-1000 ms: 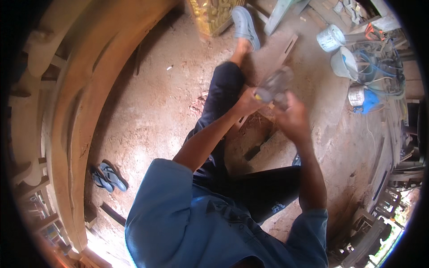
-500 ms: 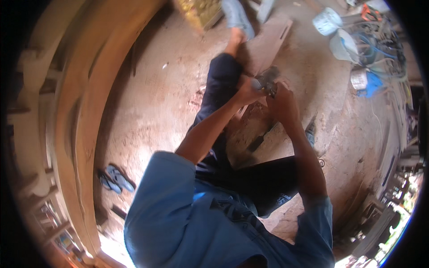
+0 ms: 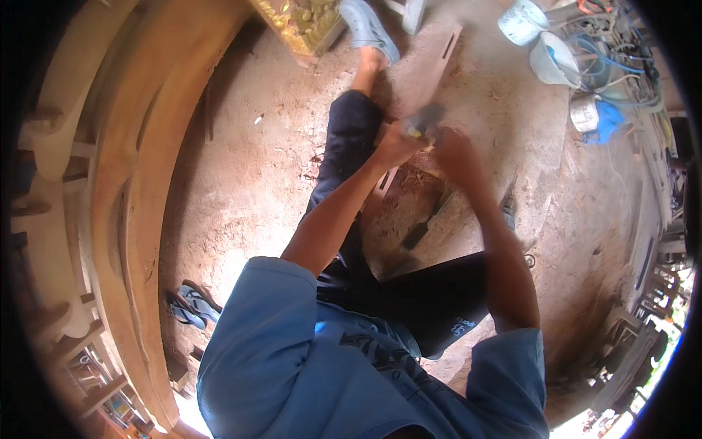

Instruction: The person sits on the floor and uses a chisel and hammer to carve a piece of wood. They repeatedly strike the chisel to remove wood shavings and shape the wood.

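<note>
My left hand (image 3: 398, 143) and my right hand (image 3: 455, 152) are close together above a long brown wooden board (image 3: 436, 73). Between them is a dark tool (image 3: 425, 119) with a small yellowish patch, too blurred for its kind to show. The left fingers wrap round its near left side. On its right side the right hand is closed, its fingers smeared by motion. The board has narrow slots cut near its ends and passes beside my outstretched left leg. Behind my wrists, a dark flat-bladed tool (image 3: 417, 234) lies on the floor.
Heavy timber beams (image 3: 150, 183) line the left, with a pair of sandals (image 3: 196, 304) beside them. A gold carved piece (image 3: 303, 25) stands by my left shoe (image 3: 368, 31). At the far right are white buckets (image 3: 553, 60), a blue cloth (image 3: 608, 123) and tangled hoses (image 3: 621, 69).
The view has shifted slightly, so the floor things sit a little further left. My hands remain at the dark tool, which has moved slightly away from me over the board.
</note>
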`<state>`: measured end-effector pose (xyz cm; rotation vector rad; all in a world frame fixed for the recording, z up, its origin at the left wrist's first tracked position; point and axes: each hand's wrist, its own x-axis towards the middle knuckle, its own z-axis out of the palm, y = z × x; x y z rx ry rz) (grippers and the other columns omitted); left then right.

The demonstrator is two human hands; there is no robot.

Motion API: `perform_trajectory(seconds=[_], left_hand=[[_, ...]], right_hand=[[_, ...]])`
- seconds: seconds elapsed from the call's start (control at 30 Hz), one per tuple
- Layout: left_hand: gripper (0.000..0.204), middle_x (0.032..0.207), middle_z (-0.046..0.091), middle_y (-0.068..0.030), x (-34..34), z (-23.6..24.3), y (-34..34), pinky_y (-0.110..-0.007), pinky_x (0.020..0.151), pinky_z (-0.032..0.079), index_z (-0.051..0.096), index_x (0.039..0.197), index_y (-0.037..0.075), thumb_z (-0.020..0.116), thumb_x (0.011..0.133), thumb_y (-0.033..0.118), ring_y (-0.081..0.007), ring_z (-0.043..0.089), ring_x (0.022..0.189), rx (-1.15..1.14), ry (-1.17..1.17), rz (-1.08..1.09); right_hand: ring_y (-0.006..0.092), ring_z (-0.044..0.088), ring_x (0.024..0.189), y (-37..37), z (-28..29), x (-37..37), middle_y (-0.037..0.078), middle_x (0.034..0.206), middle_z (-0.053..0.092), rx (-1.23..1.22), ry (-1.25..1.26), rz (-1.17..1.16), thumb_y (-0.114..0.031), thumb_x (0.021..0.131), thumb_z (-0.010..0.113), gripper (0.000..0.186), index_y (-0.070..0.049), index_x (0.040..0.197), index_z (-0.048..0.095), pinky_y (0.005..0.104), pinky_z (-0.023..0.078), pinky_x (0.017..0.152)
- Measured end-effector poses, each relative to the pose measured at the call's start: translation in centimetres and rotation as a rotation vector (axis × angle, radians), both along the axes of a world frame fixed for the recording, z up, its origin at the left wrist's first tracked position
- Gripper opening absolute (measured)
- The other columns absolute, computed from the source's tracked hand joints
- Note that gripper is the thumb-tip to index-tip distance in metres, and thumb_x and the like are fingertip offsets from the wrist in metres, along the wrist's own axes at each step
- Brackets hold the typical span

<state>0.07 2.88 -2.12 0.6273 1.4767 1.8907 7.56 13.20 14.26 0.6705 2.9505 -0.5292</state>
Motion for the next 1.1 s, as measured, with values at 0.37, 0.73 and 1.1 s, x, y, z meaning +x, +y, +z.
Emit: perform_trajectory(seconds=[0.37,0.73,1.1], left_hand=[[0.023,0.063,0.054,0.0033,-0.8,-0.3,3.4,-0.028,0.048,0.042,0.059,0.081,0.006,0.076,0.088,0.020,-0.0072,0.051,0.054,-0.294,0.167,0.174],[0.012,0.077,0.071,-0.0164,1.6,1.8,5.2,-0.033,0.072,0.056,0.064,0.084,0.000,0.074,0.078,-0.002,-0.0199,0.074,0.075,-0.658,0.442,0.646],[0.028,0.090,0.074,-0.0215,-3.2,-1.1,9.4,-0.043,0.072,0.057,0.070,0.102,-0.004,0.076,0.079,0.011,-0.0358,0.072,0.079,-0.967,0.214,0.364]], right_hand=[[0.0132,0.053,0.048,1.4,-4.5,11.2,0.003,0.060,0.054,-0.866,0.129,-0.621,-0.014,0.085,0.063,0.013,-0.004,0.082,0.057,0.0310,0.042,0.045],[0.0132,0.051,0.046,1.0,-4.6,13.5,0.001,0.058,0.052,-1.030,0.334,-0.615,-0.013,0.086,0.064,0.011,-0.006,0.084,0.055,0.0302,0.040,0.045],[0.0133,0.051,0.045,1.0,-3.7,14.0,0.003,0.057,0.052,-1.089,0.277,-0.619,-0.009,0.084,0.064,0.010,-0.005,0.084,0.054,0.0305,0.041,0.044]])
